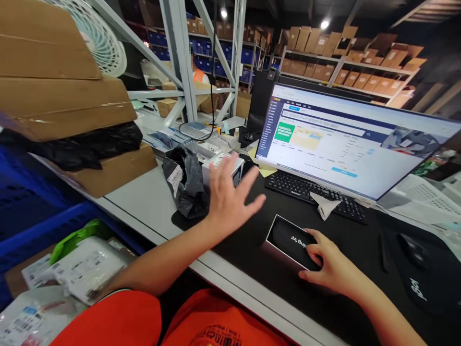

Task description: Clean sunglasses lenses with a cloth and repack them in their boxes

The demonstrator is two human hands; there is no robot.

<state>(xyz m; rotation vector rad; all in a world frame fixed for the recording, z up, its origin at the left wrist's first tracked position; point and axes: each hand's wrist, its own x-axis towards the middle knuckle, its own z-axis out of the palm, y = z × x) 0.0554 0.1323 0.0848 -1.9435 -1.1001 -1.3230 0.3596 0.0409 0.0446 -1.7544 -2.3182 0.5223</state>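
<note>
My left hand [230,197] hovers above the desk with its fingers spread, holding nothing, just in front of a white box [221,166] and a crumpled grey mailing bag [185,185]. My right hand [326,262] grips the near right corner of a flat black box with white lettering [288,238], which lies on the black desk mat [345,298]. A black keyboard [306,190] sits behind the black box, under a wide monitor [345,137] showing a form page.
Stacked cardboard boxes [61,86] and a black bag stand on the left. Blue bins with packaged parcels [77,269] sit below the desk edge. A crumpled paper [324,204] lies on the keyboard. A mouse [414,250] rests at right. Metal racking and shelves fill the background.
</note>
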